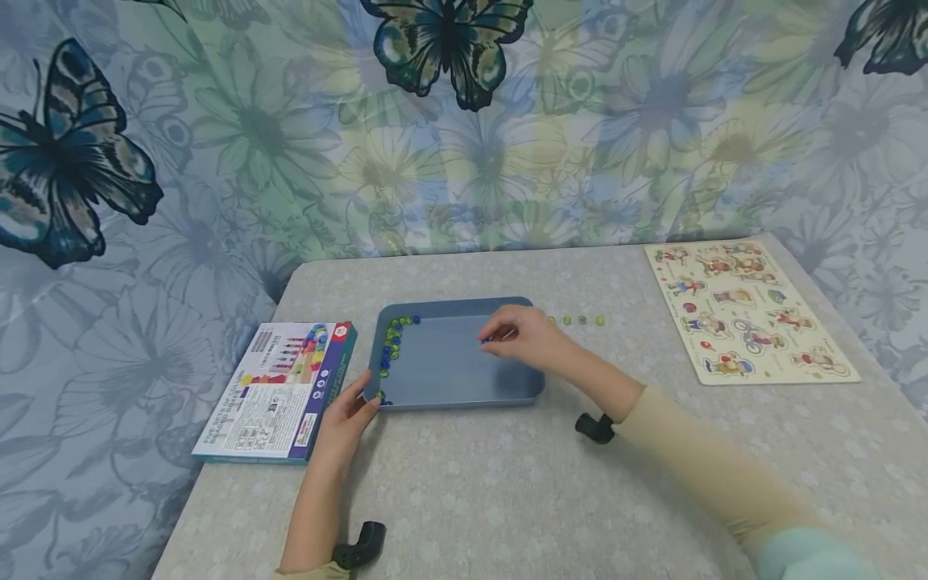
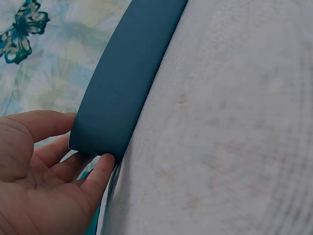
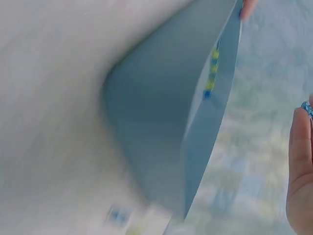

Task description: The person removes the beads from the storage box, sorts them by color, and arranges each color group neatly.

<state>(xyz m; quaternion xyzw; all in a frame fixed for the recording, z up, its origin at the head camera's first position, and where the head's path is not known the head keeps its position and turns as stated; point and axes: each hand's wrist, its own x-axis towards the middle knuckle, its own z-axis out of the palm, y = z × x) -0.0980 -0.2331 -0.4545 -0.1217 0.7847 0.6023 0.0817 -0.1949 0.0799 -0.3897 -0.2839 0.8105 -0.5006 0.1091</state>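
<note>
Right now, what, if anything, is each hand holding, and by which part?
The left hand grips the blue tray by its near-left corner; the right hand pinches a small blue bead, precise spot hidden.

On your left you had a flat box (image 1: pixel 271 395) lying by the edge of the tabletop (image 1: pixel 464 483), its white printed face up, a purple band running along its right side. Over on your right lay a cream board (image 1: pixel 747 312) covered with small colourful figures. Beyond the tabletop you faced a backdrop (image 1: pixel 507 217) of pale flowers with large dark butterflies (image 1: pixel 445 48).
</note>
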